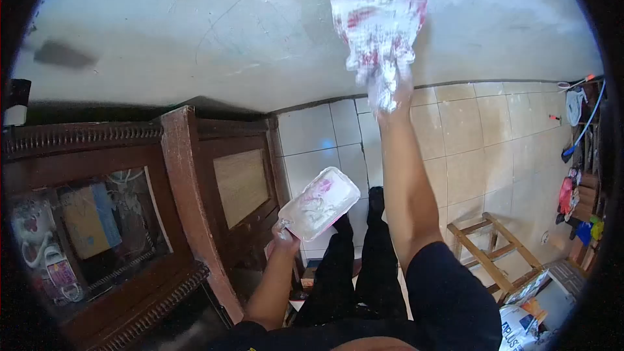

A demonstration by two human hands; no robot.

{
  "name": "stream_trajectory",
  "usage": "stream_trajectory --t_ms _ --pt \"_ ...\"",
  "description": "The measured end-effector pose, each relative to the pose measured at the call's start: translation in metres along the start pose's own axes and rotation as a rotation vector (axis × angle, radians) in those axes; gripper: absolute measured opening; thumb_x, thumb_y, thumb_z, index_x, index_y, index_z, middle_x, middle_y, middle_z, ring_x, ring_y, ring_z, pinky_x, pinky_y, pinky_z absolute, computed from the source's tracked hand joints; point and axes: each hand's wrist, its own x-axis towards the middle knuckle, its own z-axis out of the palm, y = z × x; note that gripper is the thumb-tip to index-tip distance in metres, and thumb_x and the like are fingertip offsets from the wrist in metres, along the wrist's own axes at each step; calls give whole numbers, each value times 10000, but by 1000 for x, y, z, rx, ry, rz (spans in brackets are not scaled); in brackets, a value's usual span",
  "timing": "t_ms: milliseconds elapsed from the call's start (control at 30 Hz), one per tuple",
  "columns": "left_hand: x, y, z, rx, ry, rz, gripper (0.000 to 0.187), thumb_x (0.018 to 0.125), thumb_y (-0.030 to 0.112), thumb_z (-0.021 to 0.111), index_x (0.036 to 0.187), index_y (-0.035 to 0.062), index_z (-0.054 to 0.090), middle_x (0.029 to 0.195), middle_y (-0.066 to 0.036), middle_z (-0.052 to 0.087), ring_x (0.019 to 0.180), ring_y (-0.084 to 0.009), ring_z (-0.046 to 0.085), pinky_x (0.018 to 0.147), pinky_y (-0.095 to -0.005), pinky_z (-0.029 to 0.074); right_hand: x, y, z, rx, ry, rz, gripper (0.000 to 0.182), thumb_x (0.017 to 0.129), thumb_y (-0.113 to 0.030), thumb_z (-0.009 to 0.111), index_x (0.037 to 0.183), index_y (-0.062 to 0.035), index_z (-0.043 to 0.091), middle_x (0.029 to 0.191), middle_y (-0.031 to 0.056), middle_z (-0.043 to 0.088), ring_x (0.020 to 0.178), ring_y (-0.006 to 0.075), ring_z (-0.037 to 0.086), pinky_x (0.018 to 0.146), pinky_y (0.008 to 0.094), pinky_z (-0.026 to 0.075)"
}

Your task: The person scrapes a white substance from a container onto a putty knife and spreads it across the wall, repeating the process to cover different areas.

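Observation:
My right hand [394,94] is stretched up toward the wall [260,32], closed around the handle of a wide putty knife [380,32]. Thick white putty coats its flared blade, with pinkish-red patches showing through, and motion blurs it slightly. The blade's broad edge is up at the wall surface, by rough flecks of white. Lower down, my left hand [284,237] grips the near left corner of a shallow rectangular tray [348,186]. White putty [318,205] with a pink smear lies in the tray, which is tilted above the tiled floor.
A dark wooden cabinet [179,175] with glass and panel doors stands on the left, close to my left arm. Pale tiles [465,130] cover the floor. On the right are a small wooden frame stool [494,253], a white bag [517,325] and assorted items along the edge.

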Motion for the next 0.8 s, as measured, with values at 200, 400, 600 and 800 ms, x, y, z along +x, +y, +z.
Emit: stream_trajectory --t_ms 200,400,600,800 --pt "7 -3 -4 -94 14 -14 693 609 297 516 1218 -24 429 1202 -163 499 1117 -325 477 989 -437 360 45 28 -14 -368 183 39 204 873 -105 503 1022 34 498 770 98 545 599 184 554 466 312 447" --pt "7 -8 -11 -66 46 -25 737 568 281 512 1228 -34 419 1201 -184 495 1111 -344 480 995 -451 355 -6 68 -110 -196 337 154 249 841 -109 569 1051 17 523 833 97 582 562 162 547 460 281 445" --pt "-2 -4 -5 -77 121 -30 744 573 287 522 1235 -34 411 1204 -191 489 1114 -350 475 992 -458 351 -7 5 -17 -71 121 34 265 839 -118 581 1055 16 506 833 107 585 556 168 554 457 275 465" --pt "6 -15 -30 -198 63 -65 591 660 309 512 1158 -8 490 1184 -129 520 1110 -294 483 991 -400 359 43 24 -13 -393 201 -32 284 834 -157 589 1040 30 526 746 70 572 492 136 517 412 257 424"
